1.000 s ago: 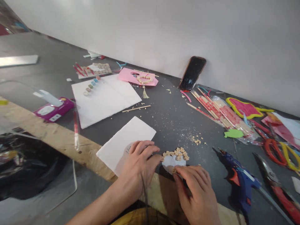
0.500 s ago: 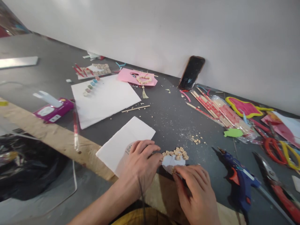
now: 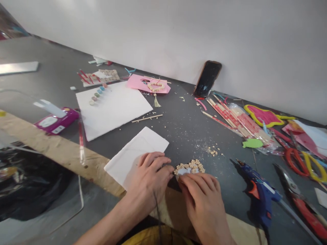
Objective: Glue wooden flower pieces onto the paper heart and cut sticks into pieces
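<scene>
Black bag: the bag (image 3: 30, 192) lies at the lower left, beside the tan edge of the bench.
Purple box: the box (image 3: 57, 123), with white panels, sits on the bench near that edge.
Paint pots: a slanting row of small pots (image 3: 96, 95) stands on the large white sheet (image 3: 116, 114).
White board: the smaller board (image 3: 136, 151) lies nearer the person, partly under the left hand.
Left hand: the hand (image 3: 150, 175) has its fingers loosely bent, the tips just beside the left side of the white card; whether they grip its edge, one cannot tell.
Pink paper: the paper (image 3: 133, 82) lies farther back, with a tasselled bead loop (image 3: 156, 87) on it.
White card: the card (image 3: 182, 171) lies between the two hands, its upper border lined with small pale beads (image 3: 198, 165).
Right hand: the hand (image 3: 204, 195) has its fingers bent close together, the tips over the card's lower part; what they pinch, if anything, is hidden.
Phone: the phone (image 3: 208, 79) leans against the wall.
Loose bits: pale crumbs (image 3: 213, 151) lie scattered beyond the card.
Glue gun: the blue gun (image 3: 260, 190) lies near the red-handled pliers (image 3: 305, 207).
</scene>
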Demonstrator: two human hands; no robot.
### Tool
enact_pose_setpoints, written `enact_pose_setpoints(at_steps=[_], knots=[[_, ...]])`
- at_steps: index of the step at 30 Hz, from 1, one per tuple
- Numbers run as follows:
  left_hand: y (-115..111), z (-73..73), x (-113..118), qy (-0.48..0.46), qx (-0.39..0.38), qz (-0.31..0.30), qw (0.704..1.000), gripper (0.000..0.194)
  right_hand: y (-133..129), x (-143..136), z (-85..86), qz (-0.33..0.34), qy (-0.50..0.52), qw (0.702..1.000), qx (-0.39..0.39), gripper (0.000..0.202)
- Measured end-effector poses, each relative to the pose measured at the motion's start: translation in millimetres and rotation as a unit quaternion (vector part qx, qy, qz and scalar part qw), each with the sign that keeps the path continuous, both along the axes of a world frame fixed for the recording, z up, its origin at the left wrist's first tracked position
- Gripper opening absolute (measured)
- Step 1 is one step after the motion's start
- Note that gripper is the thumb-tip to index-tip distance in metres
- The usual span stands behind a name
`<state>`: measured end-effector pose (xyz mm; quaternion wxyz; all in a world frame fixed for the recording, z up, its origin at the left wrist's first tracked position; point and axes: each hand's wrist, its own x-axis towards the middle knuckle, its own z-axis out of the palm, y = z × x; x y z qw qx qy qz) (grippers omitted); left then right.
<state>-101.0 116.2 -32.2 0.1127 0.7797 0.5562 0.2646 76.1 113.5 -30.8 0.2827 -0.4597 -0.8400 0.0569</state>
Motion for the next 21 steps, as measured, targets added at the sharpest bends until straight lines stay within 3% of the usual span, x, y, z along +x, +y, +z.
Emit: enact_pose_setpoints(at_steps=[21], knots=[[-6.8,-8.8,-4.5,-0.016,0.002,-0.007,1.0,0.014,-0.2,1.8,2.5,-0.022,-0.051,0.998,-0.005,0.015]])
